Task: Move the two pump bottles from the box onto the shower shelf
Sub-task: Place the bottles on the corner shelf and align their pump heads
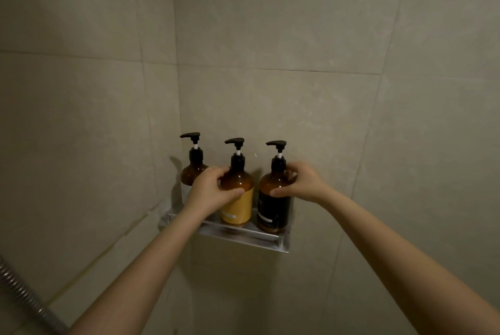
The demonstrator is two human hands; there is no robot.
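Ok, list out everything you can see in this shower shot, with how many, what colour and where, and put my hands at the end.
Yellow-label pump bottle: one, amber with black pump, middle of the shelf.
Black-label pump bottle: one, amber with black pump, right end of the shelf.
White-label pump bottle: one, amber with black pump, left end of the shelf, partly hidden by the left hand.
Shower shelf: one, silver metal, fixed to the wall near the corner.
Wall tiles: several, large, beige-grey, all around.
Shower hose: one, silver, ribbed, bottom left corner.
Left hand: one, gripping the yellow-label pump bottle.
Right hand: one, gripping the black-label pump bottle.
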